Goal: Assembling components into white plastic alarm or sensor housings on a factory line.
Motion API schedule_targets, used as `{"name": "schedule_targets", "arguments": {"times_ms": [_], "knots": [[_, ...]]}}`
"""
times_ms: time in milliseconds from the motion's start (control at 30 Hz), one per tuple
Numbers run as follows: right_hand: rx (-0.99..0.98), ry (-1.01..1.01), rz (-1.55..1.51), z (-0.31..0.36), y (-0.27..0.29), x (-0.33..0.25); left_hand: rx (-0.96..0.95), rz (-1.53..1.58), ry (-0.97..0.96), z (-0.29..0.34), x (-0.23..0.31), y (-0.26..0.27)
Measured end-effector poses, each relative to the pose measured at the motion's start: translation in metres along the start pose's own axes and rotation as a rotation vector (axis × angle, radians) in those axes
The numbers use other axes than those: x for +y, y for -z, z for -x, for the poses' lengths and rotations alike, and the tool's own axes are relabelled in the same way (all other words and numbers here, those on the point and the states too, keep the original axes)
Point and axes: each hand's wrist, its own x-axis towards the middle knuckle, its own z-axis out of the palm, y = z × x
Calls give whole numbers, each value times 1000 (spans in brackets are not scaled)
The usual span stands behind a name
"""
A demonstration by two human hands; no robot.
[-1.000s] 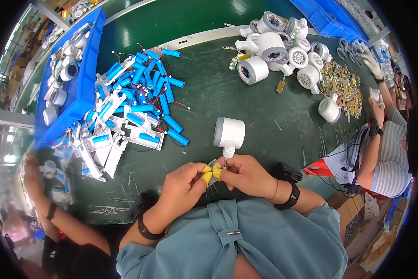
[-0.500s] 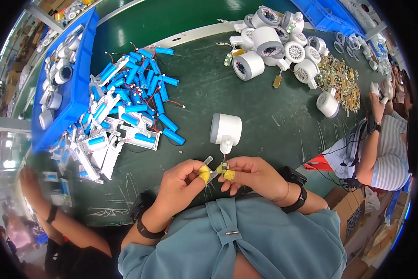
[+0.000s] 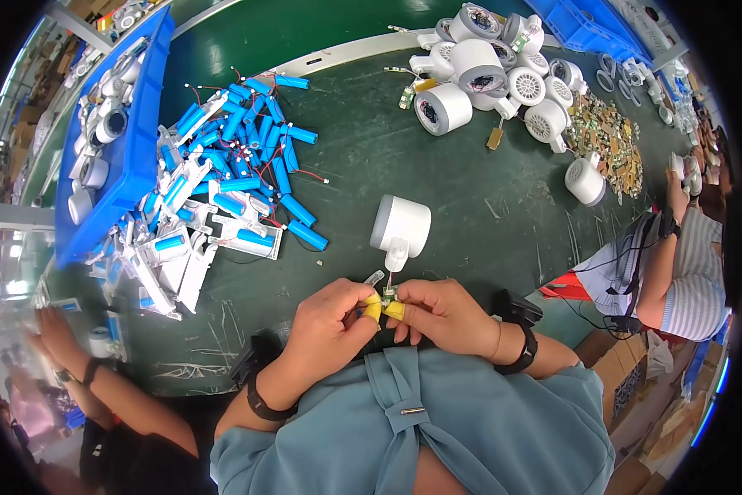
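Observation:
A white motor housing with a grey rim lies in front of me, its short neck pointing toward my hands. From the neck a thin wire runs to a small green circuit board. My right hand pinches this board between thumb and forefinger. My left hand is closed on a small pale, translucent plastic piece, whose end sticks out past the fingers. Yellow covers wrap fingertips of both hands. The fingertips almost meet at the board, hiding most of what lies between them.
Blue battery cells with red wires and white plastic parts are heaped at left, beside a blue bin. More white housings and a pile of small boards lie at far right. Co-workers' arms reach in at both sides.
My left hand has moved right, bringing the plastic piece up to the board. My right hand has shifted slightly left. The housing has turned a little.

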Motion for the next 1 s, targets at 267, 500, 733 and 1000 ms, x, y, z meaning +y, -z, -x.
{"name": "schedule_targets", "arguments": {"times_ms": [267, 500, 733, 1000], "knots": [[178, 209, 281, -7, -9, 10, 72, 25, 54, 2, -5, -7], [307, 307, 410, -12, -17, 13, 192, 250, 169, 4, -1, -17], [357, 411, 539, -17, -18, 24, 191, 46, 36, 3, -1, -14], [372, 412, 520, -19, -19, 22, 178, -58, -86, -1, -2, -11]]}}
